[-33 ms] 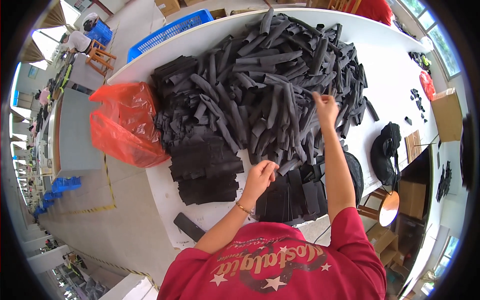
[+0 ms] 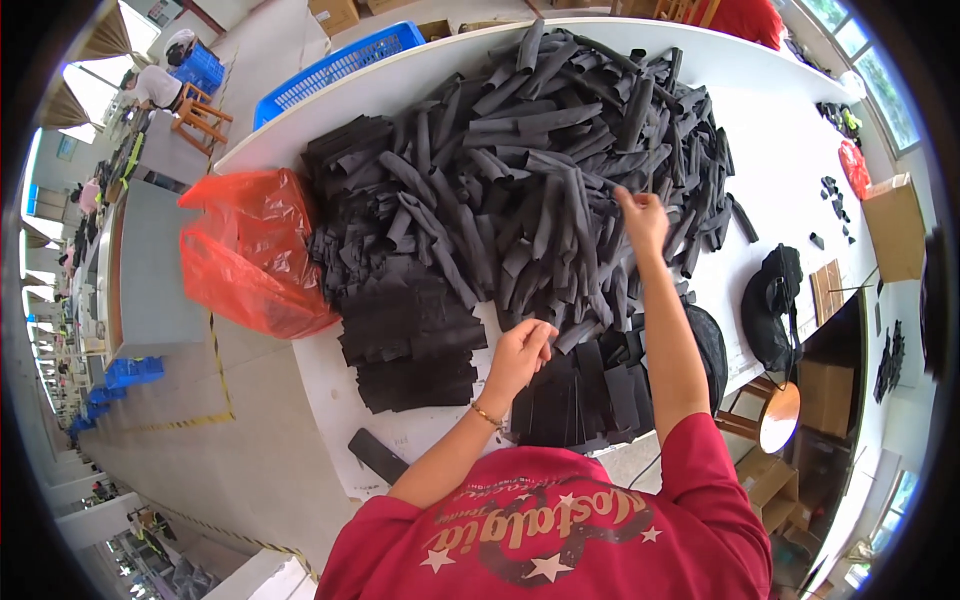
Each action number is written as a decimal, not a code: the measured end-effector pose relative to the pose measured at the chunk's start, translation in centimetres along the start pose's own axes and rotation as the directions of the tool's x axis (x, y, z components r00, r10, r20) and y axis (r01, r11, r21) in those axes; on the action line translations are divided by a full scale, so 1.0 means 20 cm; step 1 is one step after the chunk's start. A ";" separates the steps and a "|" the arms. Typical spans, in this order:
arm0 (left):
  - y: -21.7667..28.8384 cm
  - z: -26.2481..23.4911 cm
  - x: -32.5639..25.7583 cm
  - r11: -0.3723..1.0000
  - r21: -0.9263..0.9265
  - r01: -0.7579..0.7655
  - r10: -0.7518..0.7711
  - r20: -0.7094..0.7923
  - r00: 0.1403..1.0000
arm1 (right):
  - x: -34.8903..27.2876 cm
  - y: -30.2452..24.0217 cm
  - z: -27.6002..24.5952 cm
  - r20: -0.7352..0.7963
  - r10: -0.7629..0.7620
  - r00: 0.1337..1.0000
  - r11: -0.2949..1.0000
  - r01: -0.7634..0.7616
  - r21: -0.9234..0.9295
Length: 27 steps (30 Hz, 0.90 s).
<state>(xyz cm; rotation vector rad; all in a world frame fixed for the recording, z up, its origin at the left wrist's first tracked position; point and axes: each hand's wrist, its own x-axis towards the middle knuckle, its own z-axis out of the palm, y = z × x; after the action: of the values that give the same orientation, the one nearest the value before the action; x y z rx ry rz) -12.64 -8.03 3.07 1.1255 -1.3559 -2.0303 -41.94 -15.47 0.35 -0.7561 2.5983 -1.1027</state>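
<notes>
A big heap of dark grey, curled fabric pieces (image 2: 540,190) covers much of the white table (image 2: 765,150). My right hand (image 2: 645,222) is over the heap's right side, its fingers drawn together at the curled pieces; whatever they may grip is too small to make out. Close to my body, my left hand (image 2: 522,355) hovers with fingers curled in and thumb pressed to them, and their contents are hidden. Below it lie flat black strips (image 2: 570,400) side by side. Left of that hand sit stacked flat black pieces (image 2: 415,340).
A red plastic bag (image 2: 255,250) hangs at the table's left edge. Beyond the back rim stands a blue crate (image 2: 340,70). To the right are a black bag (image 2: 772,310), a round stool (image 2: 778,417) and a cardboard box (image 2: 893,230). A dark flat bar (image 2: 377,456) lies near left.
My right hand has shifted slightly left over the heap. My left hand stays in place, still curled.
</notes>
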 end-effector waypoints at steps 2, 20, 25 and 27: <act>0.06 0.02 0.06 1.000 0.014 -0.002 0.002 -0.003 1.000 | 0.01 0.05 0.10 0.081 0.116 0.990 0.987 -0.124 0.098; 0.16 0.35 0.88 0.919 -0.337 0.207 -0.277 -0.174 0.945 | -0.38 0.37 -0.12 -0.201 -0.140 0.969 0.955 0.186 0.231; 0.12 0.38 0.85 0.962 -0.210 0.172 -0.215 -0.201 0.956 | -0.13 0.24 -0.07 -0.138 -0.146 0.980 0.921 0.185 0.342; 0.12 0.39 0.84 0.963 -0.198 0.182 -0.222 -0.202 0.954 | -0.07 0.15 0.04 -0.008 -0.093 0.996 0.931 0.089 0.353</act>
<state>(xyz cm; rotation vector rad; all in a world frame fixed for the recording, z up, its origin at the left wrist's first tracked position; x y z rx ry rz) -28.67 -17.07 0.26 1.4095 -0.9631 -2.0443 -41.53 -13.34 -2.41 -0.7963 2.2792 -1.5340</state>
